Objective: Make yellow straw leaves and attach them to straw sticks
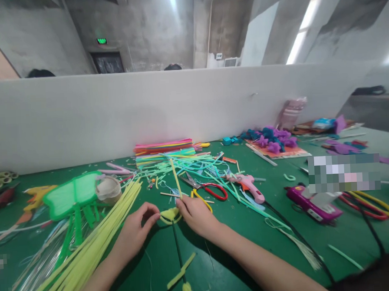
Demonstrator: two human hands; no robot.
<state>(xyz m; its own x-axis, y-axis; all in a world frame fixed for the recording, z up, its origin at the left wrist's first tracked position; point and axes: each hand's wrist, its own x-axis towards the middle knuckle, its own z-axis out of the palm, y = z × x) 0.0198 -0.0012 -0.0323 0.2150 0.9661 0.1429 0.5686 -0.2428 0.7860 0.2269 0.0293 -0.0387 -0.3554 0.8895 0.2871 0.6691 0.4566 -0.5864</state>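
Note:
In the middle of the green table, my left hand (pixel 140 222) pinches the left end of a small looped yellow-green piece (pixel 170 215) between thumb and fingertips. My right hand (pixel 197 215) is closed at that piece's other side, with a thin pale-yellow strip (pixel 175 177) sticking up from its fingers. A dark thin stem (pixel 178 246) runs down from the looped piece toward me. Lower on the stem sit a crossed yellow-green strip (pixel 181 271) and a small yellow knot (pixel 187 289). Beside my left forearm lies a thick bundle of yellow-green strips (pixel 112 226).
Scissors with red and yellow handles (pixel 215 191) lie beyond my right hand, near a pink glue gun (pixel 249 186). Coloured strips (pixel 164 151) are stacked by the white partition (pixel 115 119). A green winged shape (pixel 75 195) lies left; a purple tool (pixel 313 204) lies right.

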